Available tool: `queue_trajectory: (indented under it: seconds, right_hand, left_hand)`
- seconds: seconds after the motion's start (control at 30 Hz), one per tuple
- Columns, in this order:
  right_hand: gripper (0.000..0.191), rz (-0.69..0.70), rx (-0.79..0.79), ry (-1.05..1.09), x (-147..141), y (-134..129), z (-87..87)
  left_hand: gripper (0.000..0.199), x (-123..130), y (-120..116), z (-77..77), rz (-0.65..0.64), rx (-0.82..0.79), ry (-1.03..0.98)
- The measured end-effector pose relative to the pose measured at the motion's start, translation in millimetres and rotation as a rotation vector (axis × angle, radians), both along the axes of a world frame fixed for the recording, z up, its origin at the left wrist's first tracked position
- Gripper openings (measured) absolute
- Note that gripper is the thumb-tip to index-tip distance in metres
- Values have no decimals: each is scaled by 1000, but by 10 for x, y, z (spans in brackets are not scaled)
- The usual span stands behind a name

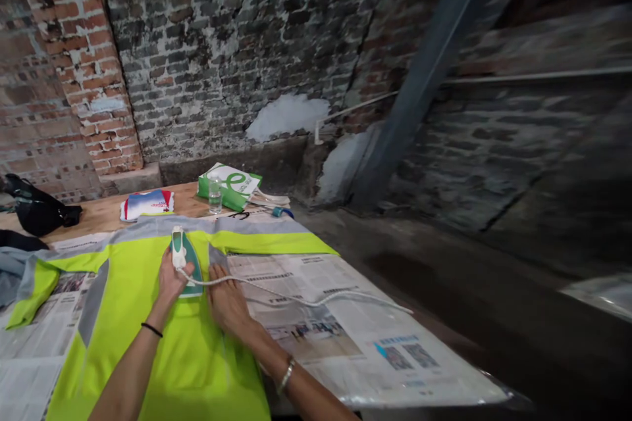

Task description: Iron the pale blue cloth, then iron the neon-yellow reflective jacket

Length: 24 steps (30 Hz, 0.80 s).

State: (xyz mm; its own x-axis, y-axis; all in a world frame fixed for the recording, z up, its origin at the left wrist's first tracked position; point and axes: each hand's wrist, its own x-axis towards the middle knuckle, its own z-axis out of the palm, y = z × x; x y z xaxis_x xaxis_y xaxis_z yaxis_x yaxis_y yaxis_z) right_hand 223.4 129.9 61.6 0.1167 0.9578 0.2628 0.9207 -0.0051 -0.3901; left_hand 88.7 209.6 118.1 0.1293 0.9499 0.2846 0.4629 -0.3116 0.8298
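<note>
A neon yellow-green shirt with grey panels (133, 276) lies spread on the table, its sleeves stretched out to both sides. On its chest sits a green and white clothes iron (194, 263), the tip pointing away from me. My left hand (171, 278) is wrapped round the iron's white handle. Just right of the iron, my right hand (228, 299) rests on the shirt's side edge, fingers stretched forward and lying flat. A white cord (316, 302) runs from the back of the iron, past my right hand and over the newspaper.
Newspaper (355, 342) under clear plastic covers the table. Towards the back are a green and white bag (230, 187), a glass of water (215, 197) and a folded red, white and blue cloth (147, 204). A black bag (37, 207) lies far left. A slanted steel beam (424, 72) stands right.
</note>
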Motion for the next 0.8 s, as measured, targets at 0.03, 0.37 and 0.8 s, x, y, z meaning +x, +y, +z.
queue_trajectory:
  seconds: [0.03,0.37,0.8]
  right_hand:
    - [55,2,11,7,-19,82,-5]
    - [57,-13,-205,-52,44,154,-63]
    - [55,-55,-90,-95,43,109,-153]
  left_hand:
    - [31,-2,2,-2,-9,-10,-3]
    - [35,-242,-178,113,58,-71,55]
    - [46,-1046,-1214,-35,245,-11,119]
